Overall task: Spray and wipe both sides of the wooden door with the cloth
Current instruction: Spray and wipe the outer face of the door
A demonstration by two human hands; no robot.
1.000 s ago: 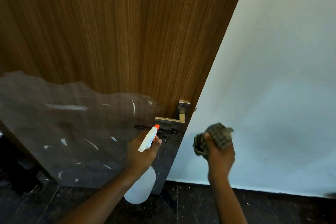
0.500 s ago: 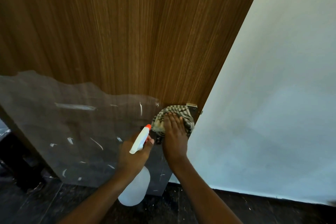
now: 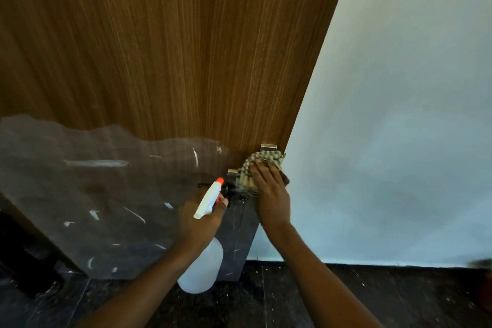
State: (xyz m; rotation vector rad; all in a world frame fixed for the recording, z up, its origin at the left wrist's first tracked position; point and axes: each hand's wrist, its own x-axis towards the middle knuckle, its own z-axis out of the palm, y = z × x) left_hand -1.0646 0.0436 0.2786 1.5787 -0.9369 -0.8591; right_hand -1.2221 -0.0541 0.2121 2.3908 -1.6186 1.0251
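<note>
**Two hands at the wooden door [image 3: 173,48]**

Two things are in use near the door's right edge. The right hand [image 3: 270,194] presses the checked cloth [image 3: 246,177] flat over the metal handle [image 3: 269,146], its grip apart, with straight fingers spread on the fabric. Just left of it and lower, the left hand [image 3: 199,221] has its grip clamped round the neck of the white spray bottle [image 3: 203,266]. The orange-tipped nozzle points up at the door and the bottle's body hangs below the wrist. Clear film [image 3: 93,194] with white streaks covers the door's lower part. A pale wall [image 3: 399,114] lies past the right edge, above the dark floor [image 3: 266,303].
</note>
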